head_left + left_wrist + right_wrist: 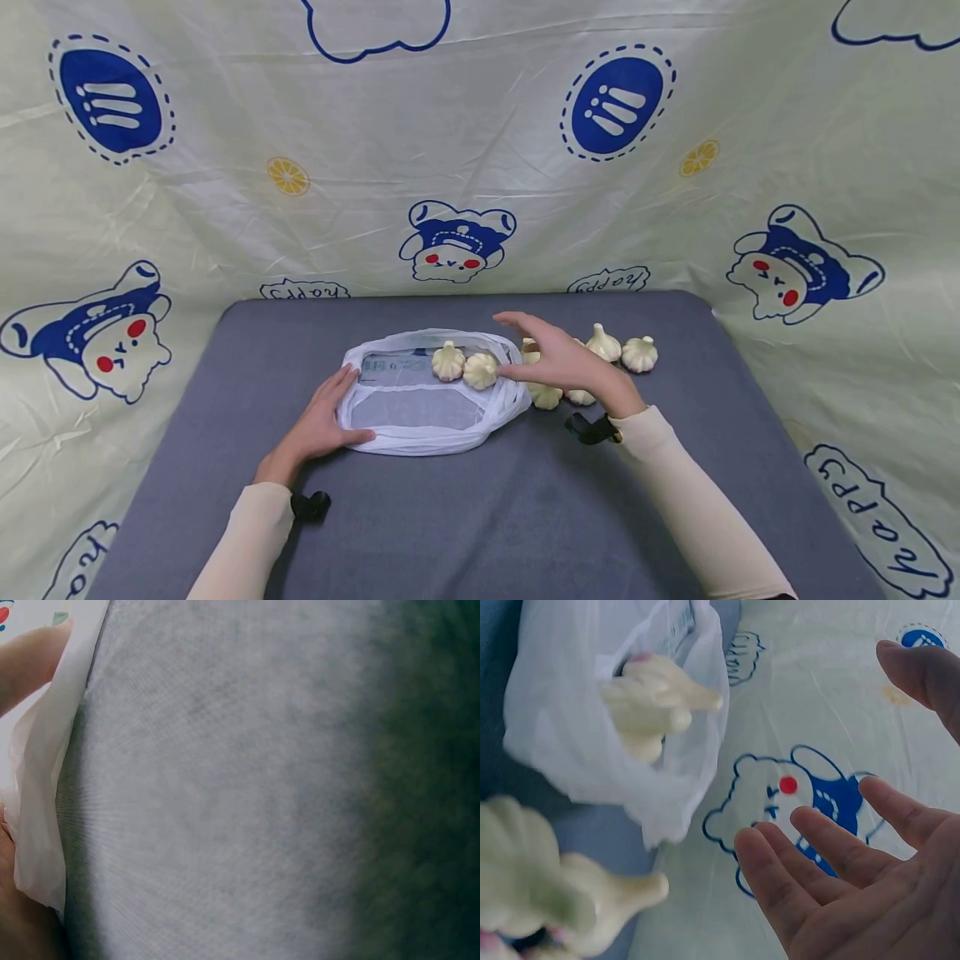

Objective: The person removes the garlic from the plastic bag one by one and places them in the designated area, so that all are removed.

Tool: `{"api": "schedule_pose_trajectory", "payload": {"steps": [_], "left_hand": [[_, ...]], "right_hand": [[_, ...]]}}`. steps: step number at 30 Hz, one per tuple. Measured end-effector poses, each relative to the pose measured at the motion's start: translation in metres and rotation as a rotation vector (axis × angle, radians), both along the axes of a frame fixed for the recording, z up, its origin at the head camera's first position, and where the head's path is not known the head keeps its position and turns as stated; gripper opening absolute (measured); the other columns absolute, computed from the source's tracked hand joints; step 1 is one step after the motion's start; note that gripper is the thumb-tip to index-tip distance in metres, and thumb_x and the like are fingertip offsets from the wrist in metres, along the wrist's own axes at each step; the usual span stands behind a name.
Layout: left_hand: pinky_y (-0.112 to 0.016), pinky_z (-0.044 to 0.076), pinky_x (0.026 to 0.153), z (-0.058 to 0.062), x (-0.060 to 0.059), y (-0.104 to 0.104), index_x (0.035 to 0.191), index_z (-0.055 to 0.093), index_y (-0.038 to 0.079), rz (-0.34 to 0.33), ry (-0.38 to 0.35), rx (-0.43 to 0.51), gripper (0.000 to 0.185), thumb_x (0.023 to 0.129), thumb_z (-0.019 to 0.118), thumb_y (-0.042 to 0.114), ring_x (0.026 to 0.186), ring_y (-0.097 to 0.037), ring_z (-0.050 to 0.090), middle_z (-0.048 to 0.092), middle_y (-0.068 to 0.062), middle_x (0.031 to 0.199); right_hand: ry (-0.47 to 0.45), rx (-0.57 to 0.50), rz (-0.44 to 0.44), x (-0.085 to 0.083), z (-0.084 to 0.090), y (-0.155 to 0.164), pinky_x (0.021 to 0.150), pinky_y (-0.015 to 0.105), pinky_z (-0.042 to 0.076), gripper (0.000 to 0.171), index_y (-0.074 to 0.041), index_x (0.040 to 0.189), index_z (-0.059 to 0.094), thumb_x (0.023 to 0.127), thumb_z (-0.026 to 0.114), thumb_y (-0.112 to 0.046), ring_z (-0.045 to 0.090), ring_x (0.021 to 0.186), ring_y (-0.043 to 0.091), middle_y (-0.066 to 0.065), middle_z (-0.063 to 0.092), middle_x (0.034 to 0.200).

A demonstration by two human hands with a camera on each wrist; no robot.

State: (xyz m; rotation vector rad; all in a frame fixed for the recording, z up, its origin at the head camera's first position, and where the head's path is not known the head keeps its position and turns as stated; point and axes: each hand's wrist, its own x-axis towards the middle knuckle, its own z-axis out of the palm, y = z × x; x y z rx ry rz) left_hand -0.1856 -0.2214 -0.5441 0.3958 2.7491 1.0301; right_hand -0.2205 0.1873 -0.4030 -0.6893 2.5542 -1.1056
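Left hand flat on the near-left rim of the mesh bag, fingers straight, thumb along the edge; apparently pinning the bag to the grey mat and keeping its mouth wide. Right hand over the bag's right rim, fingers spread and relaxed, holding nothing. Two garlic bulbs inside the bag, just left of those fingertips, the nearer one touching or nearly so; cannot tell which. More loose garlic on the mat under and right of that palm, within easy reach.
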Motion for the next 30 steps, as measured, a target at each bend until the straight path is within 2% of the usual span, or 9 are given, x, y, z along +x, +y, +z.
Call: {"api": "schedule_pose_trajectory", "payload": {"steps": [8, 15, 22, 30], "left_hand": [[-0.073, 0.02, 0.119, 0.0, -0.001, 0.0, 0.164, 0.025, 0.007, -0.003, 0.004, -0.002, 0.114, 0.076, 0.085, 0.047, 0.156, -0.045, 0.014, 0.016, -0.017, 0.172], [-0.073, 0.02, 0.119, 0.0, 0.0, 0.0, 0.163, 0.026, 0.007, 0.0, 0.003, 0.004, 0.113, 0.076, 0.085, 0.046, 0.156, -0.045, 0.014, 0.017, -0.017, 0.172], [-0.073, 0.019, 0.119, 0.0, 0.0, 0.0, 0.164, 0.026, 0.008, 0.002, -0.002, 0.007, 0.112, 0.076, 0.085, 0.046, 0.156, -0.045, 0.014, 0.016, -0.017, 0.172], [-0.074, 0.02, 0.118, -0.001, 0.0, -0.001, 0.164, 0.025, 0.009, 0.002, 0.001, 0.004, 0.113, 0.076, 0.084, 0.047, 0.156, -0.045, 0.014, 0.016, -0.016, 0.172]], "right_hand": [[-0.066, 0.035, 0.046, -0.015, -0.01, -0.028, 0.116, 0.054, 0.042, 0.079, -0.016, 0.158, 0.037, 0.093, 0.076, -0.035, 0.051, 0.141, 0.036, 0.015, 0.044, 0.159], [-0.075, 0.084, 0.069, -0.028, -0.022, -0.043, 0.114, 0.053, 0.044, 0.081, -0.017, 0.159, 0.035, 0.093, 0.075, -0.041, 0.053, 0.139, 0.037, 0.018, 0.05, 0.155], [-0.086, 0.107, 0.089, -0.034, -0.031, -0.056, 0.11, 0.054, 0.048, 0.081, -0.015, 0.159, 0.034, 0.093, 0.076, -0.033, 0.055, 0.137, 0.039, 0.02, 0.053, 0.152], [-0.115, 0.138, 0.117, -0.042, -0.039, -0.068, 0.111, 0.05, 0.048, 0.082, -0.015, 0.16, 0.032, 0.093, 0.076, -0.035, 0.055, 0.138, 0.037, 0.02, 0.053, 0.152]]}}
